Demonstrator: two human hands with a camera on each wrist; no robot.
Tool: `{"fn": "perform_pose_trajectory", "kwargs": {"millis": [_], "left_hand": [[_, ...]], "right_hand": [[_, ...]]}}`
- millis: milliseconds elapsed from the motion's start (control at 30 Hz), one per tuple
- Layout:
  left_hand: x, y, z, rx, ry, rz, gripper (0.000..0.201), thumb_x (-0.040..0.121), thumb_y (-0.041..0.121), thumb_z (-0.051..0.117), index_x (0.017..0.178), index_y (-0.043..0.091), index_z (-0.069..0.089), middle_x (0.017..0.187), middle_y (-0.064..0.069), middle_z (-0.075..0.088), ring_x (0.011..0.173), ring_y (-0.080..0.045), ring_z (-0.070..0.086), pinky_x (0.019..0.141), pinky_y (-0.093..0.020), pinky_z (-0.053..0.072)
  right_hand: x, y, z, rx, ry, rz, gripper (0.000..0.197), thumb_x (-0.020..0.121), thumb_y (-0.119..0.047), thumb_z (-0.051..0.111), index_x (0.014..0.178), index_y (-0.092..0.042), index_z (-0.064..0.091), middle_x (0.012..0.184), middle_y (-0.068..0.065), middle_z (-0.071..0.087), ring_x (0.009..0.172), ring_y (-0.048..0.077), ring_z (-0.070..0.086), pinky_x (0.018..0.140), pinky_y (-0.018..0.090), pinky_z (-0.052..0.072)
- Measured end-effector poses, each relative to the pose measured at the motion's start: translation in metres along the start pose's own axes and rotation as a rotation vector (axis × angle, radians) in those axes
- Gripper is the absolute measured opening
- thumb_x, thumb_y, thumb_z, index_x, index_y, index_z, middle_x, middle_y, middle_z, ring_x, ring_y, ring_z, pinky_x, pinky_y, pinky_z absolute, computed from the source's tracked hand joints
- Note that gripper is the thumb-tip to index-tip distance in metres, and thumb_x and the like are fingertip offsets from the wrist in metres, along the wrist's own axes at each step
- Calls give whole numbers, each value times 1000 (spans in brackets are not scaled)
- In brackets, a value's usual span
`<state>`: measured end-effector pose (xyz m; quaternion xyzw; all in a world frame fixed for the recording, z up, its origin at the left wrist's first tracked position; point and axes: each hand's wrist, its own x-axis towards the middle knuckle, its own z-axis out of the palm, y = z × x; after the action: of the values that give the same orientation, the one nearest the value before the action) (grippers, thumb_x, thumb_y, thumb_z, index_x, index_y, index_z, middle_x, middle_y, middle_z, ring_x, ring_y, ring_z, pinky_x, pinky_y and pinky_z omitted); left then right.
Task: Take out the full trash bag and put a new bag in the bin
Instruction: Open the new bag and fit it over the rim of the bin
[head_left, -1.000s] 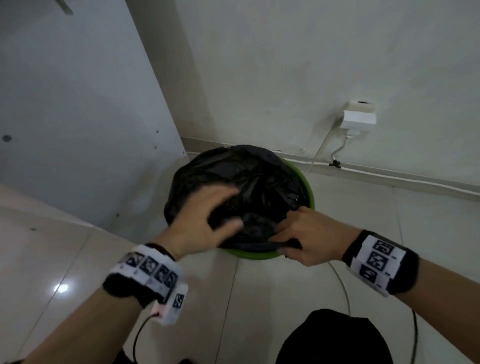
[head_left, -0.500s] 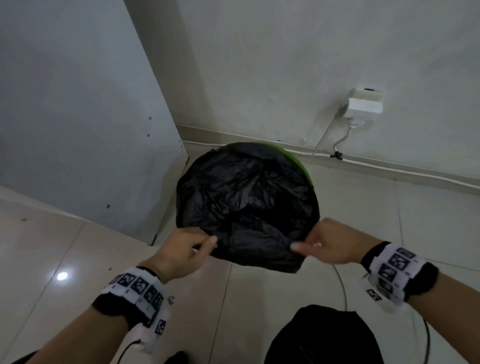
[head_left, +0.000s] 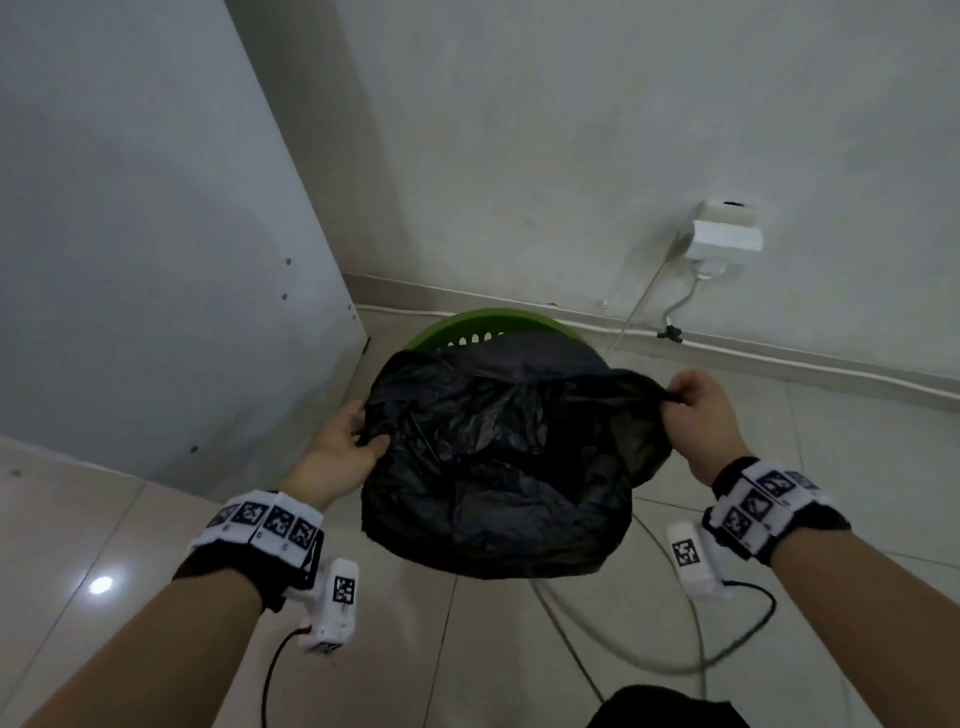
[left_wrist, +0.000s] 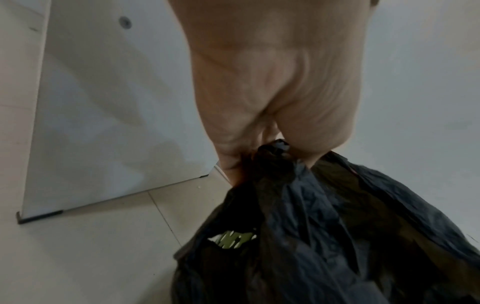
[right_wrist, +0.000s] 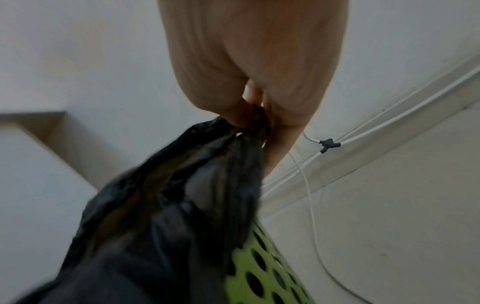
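A black trash bag (head_left: 498, 467) hangs spread between my two hands above a green perforated bin (head_left: 483, 325) that stands on the floor by the wall. My left hand (head_left: 358, 434) pinches the bag's left edge. My right hand (head_left: 685, 402) grips the bag's right edge, bunched into a strap. In the left wrist view the left hand's fingers pinch the black bag (left_wrist: 311, 236), and green shows through a gap. In the right wrist view the bunched bag (right_wrist: 182, 205) hangs from the right hand beside the green bin (right_wrist: 262, 273). The bag hides most of the bin.
A grey-white panel (head_left: 156, 260) stands to the left of the bin. A white wall socket (head_left: 724, 241) with cables (head_left: 644, 312) sits on the wall at the right. A white cable (head_left: 623, 654) loops over the tiled floor. Something dark (head_left: 670, 709) lies at the bottom edge.
My hands have moved apart and lifted the bag's edges off the bin rim; the green rim now shows behind the raised bag.
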<state>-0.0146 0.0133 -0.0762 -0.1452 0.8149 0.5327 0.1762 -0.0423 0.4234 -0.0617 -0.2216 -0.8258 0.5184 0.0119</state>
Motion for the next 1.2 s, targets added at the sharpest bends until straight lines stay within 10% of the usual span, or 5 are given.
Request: {"fn": "perform_pose_trajectory", "kwargs": {"millis": [333,467,600,933,1200], "left_hand": [[-10,-12,-32,158,-104,-120,69,78,34,75,138,31,43,130,2,56,115,-21,55,102,-37,45],[-16,11,-28,528,312,411,32,85,43,69,102,17,59,98,1,55,92,-18,54,80,-33,47],[-17,18,-15,774,-10,704,45,90,57,46,101,24,74,86,5,59,83,-21,57,71,-39,54],[35,59,6,1070,-252,474,87,93,48,55,158,29,0,166,-5,1,153,-28,5,123,-44,15],[49,72,3,745,-280,361,64,96,41,56,153,28,31,150,1,45,138,-21,43,111,-22,31]], "right_hand": [[-29,11,5,85,-236,106,33,81,14,45,71,-18,42,82,17,59,67,19,45,58,28,35],[-33,-2,8,-271,-75,-557,33,74,8,62,64,-19,45,92,12,63,82,24,57,70,31,46],[-38,-11,5,-832,-136,-1045,35,72,-13,52,98,-22,75,98,11,59,78,32,52,66,40,40],[-16,-34,29,-592,-612,-401,75,81,-7,50,150,-33,34,136,5,55,119,26,55,100,34,44],[0,-27,36,-174,-577,79,54,78,7,45,125,-15,61,115,16,66,100,28,64,82,34,53]]}}
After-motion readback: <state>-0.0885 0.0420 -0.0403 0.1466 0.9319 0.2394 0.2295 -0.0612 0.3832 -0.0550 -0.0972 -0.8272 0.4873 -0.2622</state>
